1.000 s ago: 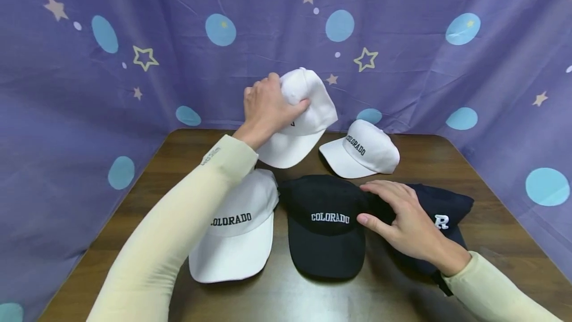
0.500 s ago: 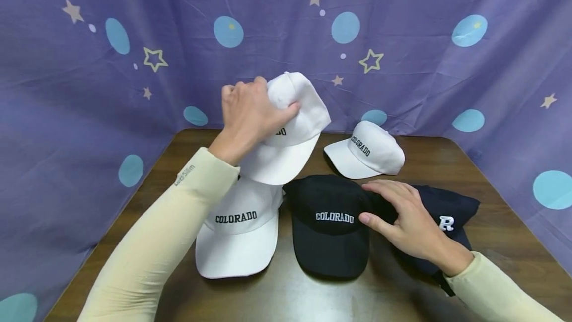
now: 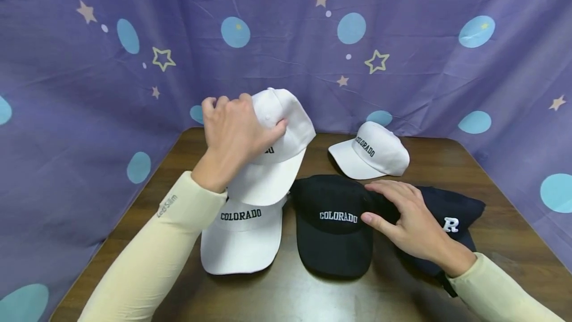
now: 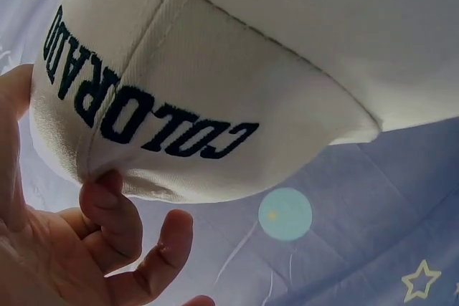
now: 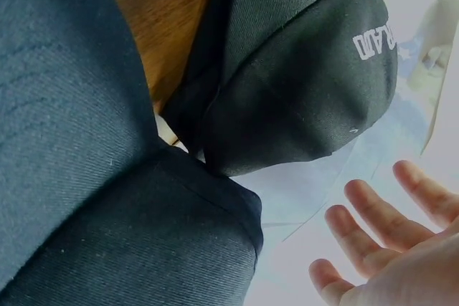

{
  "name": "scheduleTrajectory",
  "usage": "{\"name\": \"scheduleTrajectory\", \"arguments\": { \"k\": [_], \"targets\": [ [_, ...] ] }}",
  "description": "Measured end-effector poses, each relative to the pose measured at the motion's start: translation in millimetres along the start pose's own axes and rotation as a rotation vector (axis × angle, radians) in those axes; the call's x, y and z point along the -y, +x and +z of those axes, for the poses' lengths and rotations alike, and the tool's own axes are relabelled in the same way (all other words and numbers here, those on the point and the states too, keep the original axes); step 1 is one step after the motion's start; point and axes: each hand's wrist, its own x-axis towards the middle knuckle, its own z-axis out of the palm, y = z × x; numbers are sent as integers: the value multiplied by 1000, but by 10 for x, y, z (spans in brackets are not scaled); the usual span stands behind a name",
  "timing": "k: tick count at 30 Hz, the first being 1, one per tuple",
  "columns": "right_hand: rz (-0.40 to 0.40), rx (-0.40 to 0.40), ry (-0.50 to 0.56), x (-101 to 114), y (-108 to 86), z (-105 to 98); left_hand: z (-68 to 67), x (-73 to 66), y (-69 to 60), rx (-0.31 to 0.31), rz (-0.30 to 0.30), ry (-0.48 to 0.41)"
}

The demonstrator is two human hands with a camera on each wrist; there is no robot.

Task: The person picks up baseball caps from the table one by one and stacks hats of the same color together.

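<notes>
My left hand (image 3: 234,133) grips a white baseball cap (image 3: 270,175) by its crown, thumb on the near side and brim tilted down. In the left wrist view, the dark COLORADO lettering (image 4: 150,120) on this cap shows beside the curled fingers. The raised cap overlaps the crown of another white COLORADO cap (image 3: 241,250) on the table; whether they touch cannot be told. Between a black COLORADO cap (image 3: 335,252) and a navy cap (image 3: 453,205) with an R, my right hand (image 3: 411,225) hovers, fingers extended. In the right wrist view its fingers (image 5: 358,241) are apart from the black cap (image 5: 301,98).
A third white COLORADO cap (image 3: 382,155) sits toward the back right of the wooden table (image 3: 286,302), its brim facing left. Purple cloth (image 3: 286,29) with stars and blue ovals hangs behind and along both sides of the table.
My left hand has carried the white cap left and downward, from the back of the table to over the front-left white cap. The right hand has stayed almost still.
</notes>
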Motion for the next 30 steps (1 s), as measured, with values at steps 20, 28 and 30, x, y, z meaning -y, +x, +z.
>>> {"name": "scheduleTrajectory", "arguments": {
  "k": [20,28,30],
  "targets": [
    [-9,-1,10,23,28,-12,7,230,-537,-191,67,114],
    [-18,5,20,35,42,11,99,317,-685,-53,25,172],
    [-19,7,20,37,38,21,130,340,-716,0,9,185]
  ]
}}
